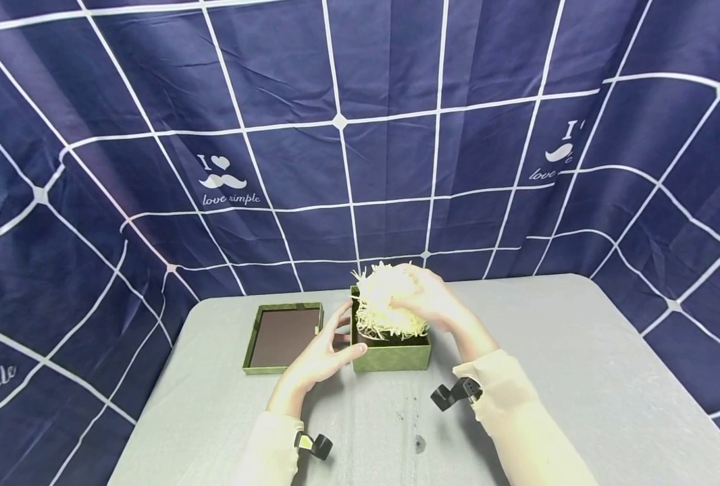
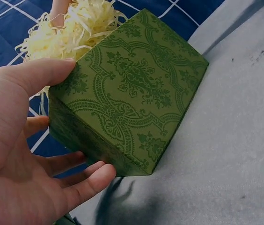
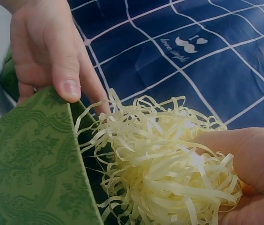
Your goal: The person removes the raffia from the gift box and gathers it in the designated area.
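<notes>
A green patterned gift box [image 1: 392, 359] stands uncovered on the table. My left hand [image 1: 316, 358] holds its near left corner, the thumb on the top front edge and the fingers along the left side, as the left wrist view shows. Pale yellow shredded paper [image 3: 169, 164] forms a loose clump at the box's opening, with strands hanging over the dark inside. My right hand [image 1: 428, 295] grips this clump from the right; its fingertips are mostly hidden in the strands. What lies deeper in the box is hidden.
Left of the box lies a shallow green-rimmed box lid [image 1: 284, 337] with its brown inside facing up. Grey cloth covers the table [image 1: 214, 418]. A dark blue curtain [image 1: 390, 169] with white grid lines hangs behind and at both sides.
</notes>
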`<action>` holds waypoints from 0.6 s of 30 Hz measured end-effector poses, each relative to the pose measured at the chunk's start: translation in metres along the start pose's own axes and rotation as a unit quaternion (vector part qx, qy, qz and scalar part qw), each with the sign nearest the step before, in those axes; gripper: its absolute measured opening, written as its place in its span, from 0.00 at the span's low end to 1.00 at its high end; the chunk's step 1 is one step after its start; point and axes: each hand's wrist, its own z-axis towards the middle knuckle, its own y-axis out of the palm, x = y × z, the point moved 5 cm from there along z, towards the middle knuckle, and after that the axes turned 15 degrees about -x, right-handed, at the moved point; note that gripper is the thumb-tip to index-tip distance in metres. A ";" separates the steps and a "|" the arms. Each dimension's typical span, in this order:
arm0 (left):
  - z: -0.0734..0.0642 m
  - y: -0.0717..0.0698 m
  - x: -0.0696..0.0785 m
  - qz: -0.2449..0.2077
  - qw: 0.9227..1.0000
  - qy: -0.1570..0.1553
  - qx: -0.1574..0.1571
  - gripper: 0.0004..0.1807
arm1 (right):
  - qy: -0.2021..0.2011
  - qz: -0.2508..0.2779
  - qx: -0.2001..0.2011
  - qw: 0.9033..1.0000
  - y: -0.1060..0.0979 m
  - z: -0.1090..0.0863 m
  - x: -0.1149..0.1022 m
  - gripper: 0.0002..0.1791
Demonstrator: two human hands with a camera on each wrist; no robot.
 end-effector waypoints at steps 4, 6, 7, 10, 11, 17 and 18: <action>-0.001 0.000 0.000 0.001 1.000 -0.002 -0.002 0.51 | -0.001 0.003 0.005 1.000 -0.006 -0.002 -0.003 0.35; -0.001 0.001 0.000 0.002 1.000 -0.004 -0.002 0.51 | -0.002 0.006 0.009 1.000 -0.008 -0.003 -0.004 0.35; -0.001 0.001 0.000 0.001 1.000 -0.006 -0.002 0.51 | 0.000 0.005 0.012 1.000 -0.010 -0.003 -0.004 0.35; -0.001 0.001 0.000 -0.001 1.000 -0.005 -0.002 0.51 | 0.003 0.000 0.021 1.000 -0.015 -0.004 -0.005 0.36; -0.001 0.001 0.001 -0.001 1.000 -0.004 -0.002 0.51 | 0.003 0.000 0.023 1.000 -0.017 -0.004 -0.005 0.36; -0.001 0.001 0.001 0.000 1.000 -0.006 0.000 0.52 | -0.029 0.034 0.024 0.999 -0.026 -0.007 -0.004 0.35; -0.001 0.001 0.000 0.002 1.000 -0.005 0.000 0.52 | -0.035 0.043 0.024 0.998 -0.027 -0.007 -0.003 0.35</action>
